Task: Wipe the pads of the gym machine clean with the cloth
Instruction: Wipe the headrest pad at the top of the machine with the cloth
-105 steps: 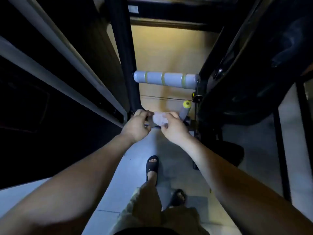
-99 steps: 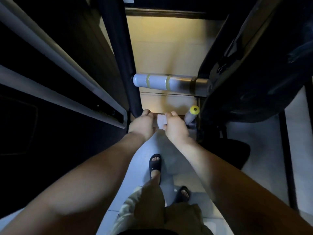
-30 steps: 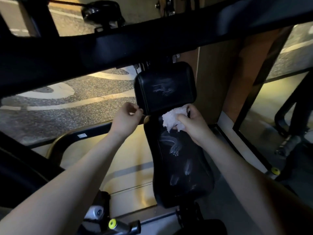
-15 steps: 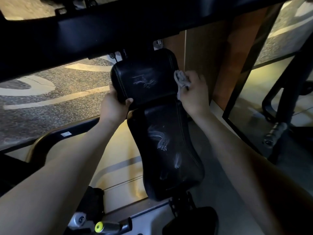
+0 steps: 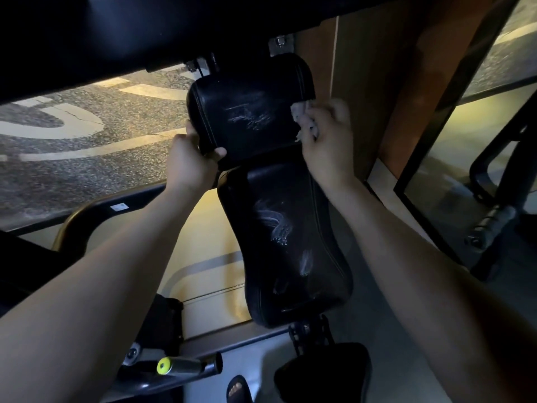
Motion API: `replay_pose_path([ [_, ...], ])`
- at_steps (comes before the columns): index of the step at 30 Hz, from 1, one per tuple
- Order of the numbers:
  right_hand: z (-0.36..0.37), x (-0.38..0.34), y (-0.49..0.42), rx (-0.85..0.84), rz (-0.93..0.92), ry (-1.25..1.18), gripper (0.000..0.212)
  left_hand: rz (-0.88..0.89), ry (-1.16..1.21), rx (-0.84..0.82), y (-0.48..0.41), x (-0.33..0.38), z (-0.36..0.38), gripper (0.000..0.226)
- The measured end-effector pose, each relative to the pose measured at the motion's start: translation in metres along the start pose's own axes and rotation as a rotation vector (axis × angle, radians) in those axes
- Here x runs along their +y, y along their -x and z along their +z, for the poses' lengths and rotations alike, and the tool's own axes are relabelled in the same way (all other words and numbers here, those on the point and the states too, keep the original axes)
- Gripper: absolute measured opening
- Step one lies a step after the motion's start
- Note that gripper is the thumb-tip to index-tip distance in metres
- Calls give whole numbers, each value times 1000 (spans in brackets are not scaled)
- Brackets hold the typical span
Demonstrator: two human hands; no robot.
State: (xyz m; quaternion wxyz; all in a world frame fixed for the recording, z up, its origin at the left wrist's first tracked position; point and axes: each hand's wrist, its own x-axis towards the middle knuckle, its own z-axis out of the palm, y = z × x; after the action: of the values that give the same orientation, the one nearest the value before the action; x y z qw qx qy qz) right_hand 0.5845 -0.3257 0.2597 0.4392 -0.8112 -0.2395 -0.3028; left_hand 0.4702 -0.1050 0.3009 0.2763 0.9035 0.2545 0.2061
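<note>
A black head pad [image 5: 250, 112] with pale smears sits at the top of the machine, above a longer black back pad [image 5: 290, 245] that also shows white streaks. My left hand [image 5: 189, 161] grips the head pad's lower left edge. My right hand [image 5: 328, 141] is closed on a crumpled light cloth [image 5: 303, 117] and presses it against the head pad's right edge. A small black seat pad [image 5: 322, 373] lies below the back pad.
A thick dark frame bar [image 5: 145, 33] crosses overhead. A handle with a yellow end cap [image 5: 165, 367] sticks out at the lower left. A wooden panel [image 5: 377, 82] and a black frame with another machine [image 5: 494, 199] stand to the right. My sandalled foot [image 5: 236, 389] is below.
Earlier both hands held the cloth low by the floor. They have risen to the pads; the left hand has taken hold of the head pad, and the cloth moved up from the back pad to its right edge.
</note>
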Motion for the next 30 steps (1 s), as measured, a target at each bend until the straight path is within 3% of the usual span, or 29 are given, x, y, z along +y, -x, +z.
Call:
replay_pose_path([
  [5,-10,8,29,-266,-355,-105,11,-16,40,-3,-2,-4,4,56],
  [7,-16,7,8,-215,-222,-23,16,0,18,-1,-3,-3,3,58],
  [10,-15,7,-15,9,-104,2,19,23,-18,0,-2,-3,3,58],
  [12,-12,8,-4,-31,-152,-13,21,35,-33,5,-1,-2,5,53],
  [16,-15,12,16,-265,-436,-56,16,24,-24,10,-2,2,3,49],
  [20,-9,7,-9,-92,-237,37,11,10,-9,-7,-3,1,4,48],
  [26,-7,8,9,-243,-400,25,17,-9,-75,-9,-3,-2,3,64],
  [30,-12,-8,-33,-52,-294,115,15,-28,-92,-4,-4,-2,4,67],
])
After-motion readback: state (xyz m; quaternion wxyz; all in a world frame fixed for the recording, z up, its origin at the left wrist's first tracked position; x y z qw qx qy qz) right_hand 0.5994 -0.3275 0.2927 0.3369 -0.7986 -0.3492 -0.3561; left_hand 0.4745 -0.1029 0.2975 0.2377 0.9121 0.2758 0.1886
